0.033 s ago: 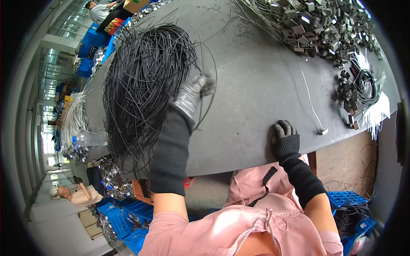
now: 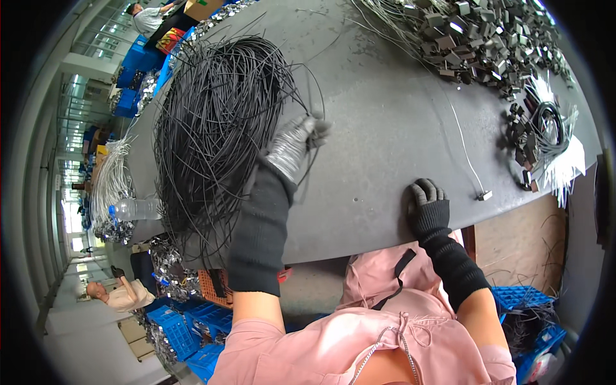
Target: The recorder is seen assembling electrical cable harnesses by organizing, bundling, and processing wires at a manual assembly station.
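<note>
A big tangled heap of thin black cables (image 2: 215, 122) lies on the left of the grey table (image 2: 372, 128). At its right edge my left hand (image 2: 296, 140), in a grey glove, has its fingers closed on a black cable (image 2: 323, 96) that bows out from the heap. The fingertips are slightly blurred. My right hand (image 2: 428, 202), gloved too, lies on the table near its front edge with its fingers laid down and holding nothing. To its right is a white cable (image 2: 463, 138) ending in a small metal-cased connector (image 2: 484, 195).
Many dark block-shaped parts (image 2: 487, 42) are piled at the far right, with a coiled cable bundle (image 2: 548, 125) nearer. A plastic bottle (image 2: 138, 208) lies by the heap's left side. Blue crates (image 2: 170, 330) stand below left; two people are off to the left.
My left hand has shifted a little to the right, drawing the black cable along with it. My right hand stays in place.
</note>
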The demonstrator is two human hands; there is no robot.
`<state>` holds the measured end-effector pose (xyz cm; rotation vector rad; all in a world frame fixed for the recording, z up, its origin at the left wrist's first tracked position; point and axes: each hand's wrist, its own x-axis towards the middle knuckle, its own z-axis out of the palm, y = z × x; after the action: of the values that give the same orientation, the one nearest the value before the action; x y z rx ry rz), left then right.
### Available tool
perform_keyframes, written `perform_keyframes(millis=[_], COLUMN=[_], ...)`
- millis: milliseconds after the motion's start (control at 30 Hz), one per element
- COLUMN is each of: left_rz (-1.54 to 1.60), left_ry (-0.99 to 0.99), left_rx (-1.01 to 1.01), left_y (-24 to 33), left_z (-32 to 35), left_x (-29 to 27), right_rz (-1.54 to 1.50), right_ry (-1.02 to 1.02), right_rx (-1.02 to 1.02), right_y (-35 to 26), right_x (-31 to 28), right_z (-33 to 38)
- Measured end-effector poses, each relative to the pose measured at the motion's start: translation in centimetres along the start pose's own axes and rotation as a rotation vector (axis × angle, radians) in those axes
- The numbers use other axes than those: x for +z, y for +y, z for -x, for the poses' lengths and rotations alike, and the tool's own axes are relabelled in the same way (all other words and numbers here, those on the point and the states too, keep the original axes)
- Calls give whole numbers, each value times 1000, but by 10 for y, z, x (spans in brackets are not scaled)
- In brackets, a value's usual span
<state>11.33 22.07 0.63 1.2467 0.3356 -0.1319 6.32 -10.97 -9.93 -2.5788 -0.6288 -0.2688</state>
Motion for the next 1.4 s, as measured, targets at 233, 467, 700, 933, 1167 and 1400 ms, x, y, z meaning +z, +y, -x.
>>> perform_keyframes(millis=[233, 467, 700, 933, 1167, 1400], left_rz=[387, 596, 711, 1033, 1195, 1172], left_ry=[51, 199, 177, 309, 433, 541], left_rx=[-65, -11, -22, 68, 54, -2], left_y=[-50, -72, -74, -62, -55, -64], left_z=[31, 42, 52, 41, 46, 58], left_x=[59, 80, 56, 68, 104, 55], right_rz=[-225, -1765, -1200, -1438, -1212, -1166], right_ry=[-87, -750, -737, -671, -718, -848], right_rx=[217, 674, 353, 587, 168, 391], right_y=[-5, -93, -67, -67, -97, -6], right_x=[3, -24, -66, -80, -53, -161], right_z=[-20, -3, 23, 48, 67, 88])
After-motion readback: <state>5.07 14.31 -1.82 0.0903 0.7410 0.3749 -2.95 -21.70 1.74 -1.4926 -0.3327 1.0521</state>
